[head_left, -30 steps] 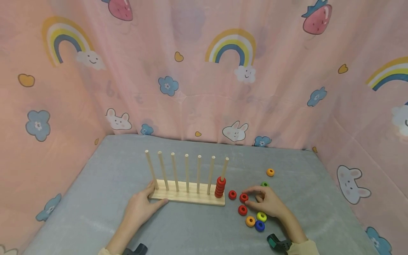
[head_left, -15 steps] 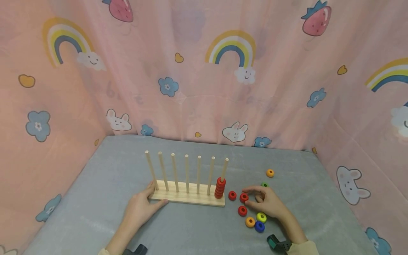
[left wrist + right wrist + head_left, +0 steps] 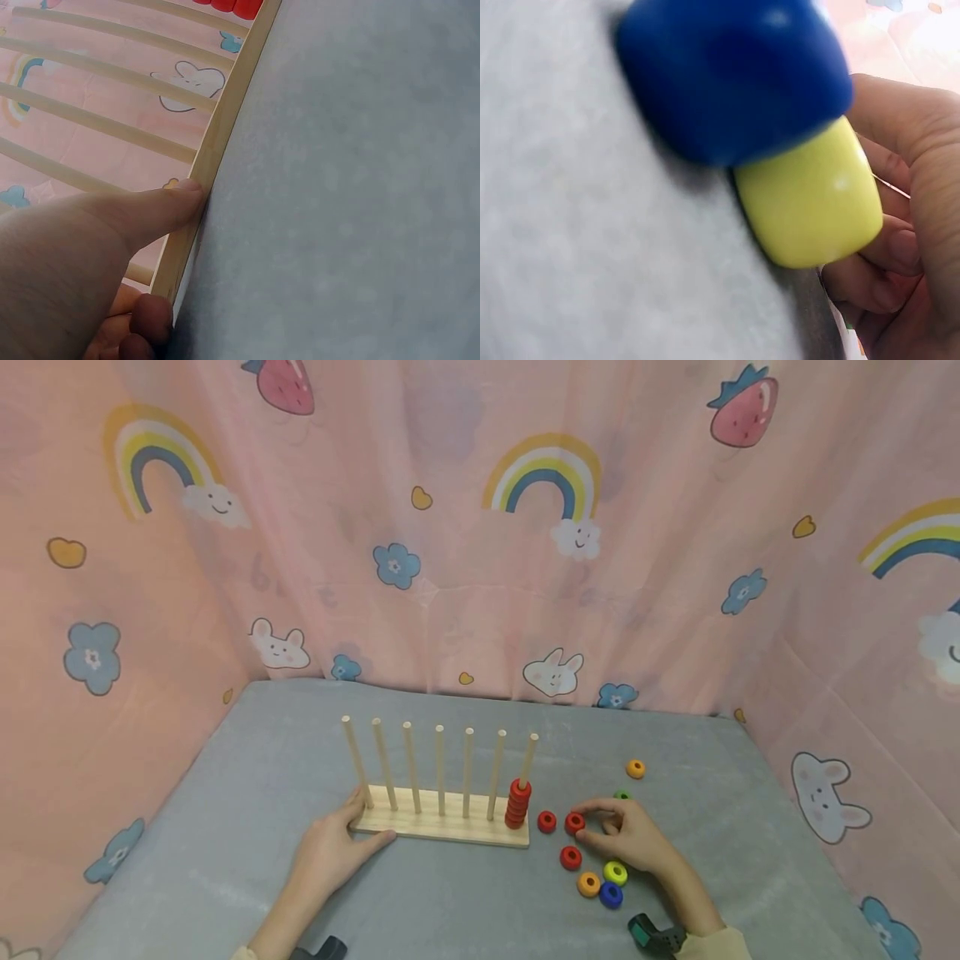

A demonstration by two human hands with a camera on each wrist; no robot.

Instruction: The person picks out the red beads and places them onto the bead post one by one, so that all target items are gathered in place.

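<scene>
A pale wooden peg rack [image 3: 450,828] with several upright pegs stands mid-table. My left hand [image 3: 326,847] grips its left end, thumb along the front edge of the base; the left wrist view shows the thumb [image 3: 169,206] pressed on the wood. Red beads [image 3: 517,803] are stacked on the rightmost peg. To the right of the rack, my right hand [image 3: 630,835] pinches a red bead [image 3: 575,823] between thumb and index finger. Two more loose red beads lie close by, one to its left [image 3: 547,822] and one in front [image 3: 571,858].
In front of my right hand lie a yellow bead [image 3: 615,872], a blue bead [image 3: 611,895] and an orange bead [image 3: 588,884]. A green bead [image 3: 622,795] is partly hidden behind the hand. Farther back is another orange bead [image 3: 635,768]. A pink patterned curtain [image 3: 465,610] surrounds the grey table.
The pinched red bead has shifted very slightly away from the loose red bead in front of it. Both hands and the rack keep nearly the same place.
</scene>
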